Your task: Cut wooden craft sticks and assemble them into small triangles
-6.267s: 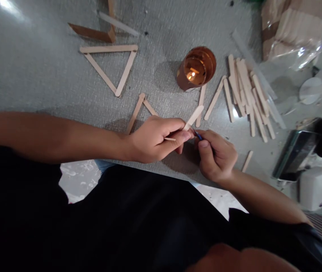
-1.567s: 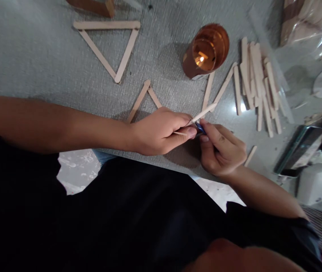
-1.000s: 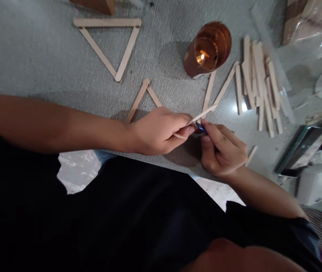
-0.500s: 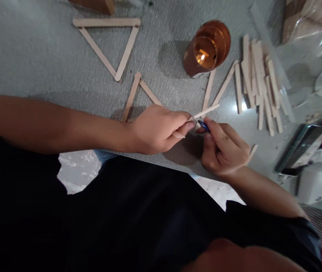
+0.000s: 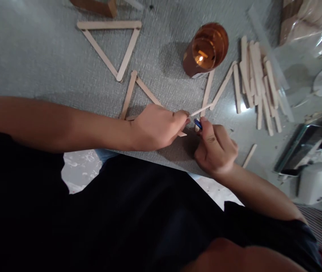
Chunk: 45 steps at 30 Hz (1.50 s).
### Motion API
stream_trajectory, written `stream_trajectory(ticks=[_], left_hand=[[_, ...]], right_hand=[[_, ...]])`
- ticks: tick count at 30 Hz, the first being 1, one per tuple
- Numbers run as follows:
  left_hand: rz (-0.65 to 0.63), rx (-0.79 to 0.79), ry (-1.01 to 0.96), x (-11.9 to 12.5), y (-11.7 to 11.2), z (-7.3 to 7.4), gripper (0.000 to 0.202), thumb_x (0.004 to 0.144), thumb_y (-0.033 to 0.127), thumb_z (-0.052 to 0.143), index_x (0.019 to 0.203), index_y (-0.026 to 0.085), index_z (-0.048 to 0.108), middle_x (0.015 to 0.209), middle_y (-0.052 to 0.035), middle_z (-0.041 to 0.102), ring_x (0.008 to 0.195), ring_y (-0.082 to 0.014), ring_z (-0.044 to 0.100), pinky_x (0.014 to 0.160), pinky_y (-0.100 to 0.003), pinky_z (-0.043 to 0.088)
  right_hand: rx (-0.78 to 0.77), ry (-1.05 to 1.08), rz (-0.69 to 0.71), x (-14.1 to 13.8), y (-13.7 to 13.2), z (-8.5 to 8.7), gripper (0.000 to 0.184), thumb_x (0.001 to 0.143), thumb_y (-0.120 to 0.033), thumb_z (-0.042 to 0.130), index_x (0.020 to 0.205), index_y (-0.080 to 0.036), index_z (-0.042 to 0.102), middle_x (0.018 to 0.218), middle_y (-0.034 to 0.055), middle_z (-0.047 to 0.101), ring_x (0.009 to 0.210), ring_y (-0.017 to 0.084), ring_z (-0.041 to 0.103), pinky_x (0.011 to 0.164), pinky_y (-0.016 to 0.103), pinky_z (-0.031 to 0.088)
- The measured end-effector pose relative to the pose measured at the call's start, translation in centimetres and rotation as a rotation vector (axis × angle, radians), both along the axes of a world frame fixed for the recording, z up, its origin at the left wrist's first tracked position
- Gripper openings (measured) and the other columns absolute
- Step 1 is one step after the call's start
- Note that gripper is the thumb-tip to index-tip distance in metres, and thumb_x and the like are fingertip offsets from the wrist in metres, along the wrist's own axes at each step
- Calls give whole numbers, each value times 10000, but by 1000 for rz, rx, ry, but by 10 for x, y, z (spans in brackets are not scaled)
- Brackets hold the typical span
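My left hand (image 5: 161,127) is closed on a wooden craft stick (image 5: 201,110), which juts out to the right past the thumb and fingertips. A short wooden end (image 5: 181,134) shows below the same fingers. My right hand (image 5: 216,147) is closed around a small blue-handled tool (image 5: 197,123); its kind is hidden by the fingers. The tool sits just below the craft stick, with a small gap between them. Behind my left wrist lies a triangle of craft sticks (image 5: 129,94), partly covered by the hand.
A lit candle in a brown glass (image 5: 189,60) stands beyond my hands. A second stick triangle (image 5: 108,25) lies at the back left. To the right are a loose pile of craft sticks (image 5: 259,79), a phone (image 5: 298,149) and a white box (image 5: 316,181).
My right hand has moved slightly left and down, and the tool has come away from the craft stick. A loose stick behind the right wrist shows more fully. My left hand stays nearly in place.
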<state>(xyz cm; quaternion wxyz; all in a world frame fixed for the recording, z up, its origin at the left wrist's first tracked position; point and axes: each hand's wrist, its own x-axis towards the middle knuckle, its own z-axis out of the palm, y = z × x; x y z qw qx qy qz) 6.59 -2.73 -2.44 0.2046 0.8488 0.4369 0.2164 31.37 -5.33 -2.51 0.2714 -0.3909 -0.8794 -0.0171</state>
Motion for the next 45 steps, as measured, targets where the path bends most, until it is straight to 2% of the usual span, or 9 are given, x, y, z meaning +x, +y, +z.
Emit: stream_trajectory(ticks=[8, 14, 19, 25, 28, 33, 35, 41, 45], left_hand=[[-46, 98, 45, -2, 0, 2, 435, 1130, 467, 369, 1114, 190, 703, 626, -3, 688, 521, -149, 555, 539, -349, 298], [-61, -278, -373, -1, -3, 23, 487, 1131, 445, 403, 743, 202, 568, 552, 27, 551, 479, -93, 460, 538, -292, 355], [7, -651, -777, -1, -3, 26, 328, 1133, 417, 500, 1008, 185, 695, 544, 64, 585, 485, -80, 565, 543, -241, 444], [12, -667, -734, -2, 0, 28, 336, 1132, 362, 517, 900, 184, 684, 549, 57, 646, 531, -74, 636, 608, -223, 503], [4, -680, -758, -2, 0, 29, 347, 1132, 385, 517, 904, 183, 684, 543, 57, 629, 513, -66, 597, 591, -222, 479], [-113, -795, -913, -3, -1, 26, 499, 1089, 507, 587, 702, 195, 542, 631, 14, 581, 579, -83, 513, 573, -266, 410], [-150, -913, -1013, -3, 1, 25, 542, 1067, 515, 628, 655, 192, 489, 599, 21, 495, 556, -80, 443, 545, -275, 354], [-270, -1556, -1309, -2, 11, 27, 520, 1043, 466, 647, 656, 197, 429, 532, 73, 217, 443, -52, 225, 429, -226, 183], [-263, -1651, -1328, -1, 13, 27, 477, 1018, 385, 619, 625, 189, 432, 529, 60, 204, 441, -53, 193, 412, -208, 174]], right_hand=[[-48, 87, 14, -2, -2, -2, 691, 979, -63, 579, 1646, -235, 523, 1054, 59, 765, 777, 112, 688, 680, 222, 549], [-193, 280, 110, -8, 4, 10, 504, 985, -78, 587, 1477, -170, 644, 1101, 82, 775, 853, 127, 739, 731, 220, 609], [-250, 357, 109, -7, 3, 14, 446, 975, -108, 612, 1412, -168, 683, 982, 54, 765, 776, 131, 719, 684, 235, 598], [-356, 366, 63, -8, 5, 17, 405, 989, -130, 613, 1380, -173, 705, 954, 58, 757, 763, 146, 704, 699, 275, 615], [-377, 374, 54, -8, 7, 18, 389, 994, -142, 609, 1369, -177, 707, 970, 60, 763, 760, 143, 703, 697, 279, 615], [-380, 402, 87, -7, 8, 17, 397, 982, -145, 620, 1366, -181, 714, 992, 67, 778, 787, 160, 725, 708, 293, 630], [-381, 419, 109, -7, 8, 16, 424, 960, -117, 633, 1372, -172, 717, 990, 68, 778, 802, 159, 730, 721, 286, 630], [-396, 417, 109, -6, 9, 17, 460, 941, -91, 645, 1391, -156, 715, 1020, 74, 782, 804, 148, 724, 738, 278, 621], [-385, 402, 93, -8, 9, 17, 440, 963, -102, 641, 1391, -171, 712, 1006, 61, 783, 825, 151, 738, 757, 277, 624]])
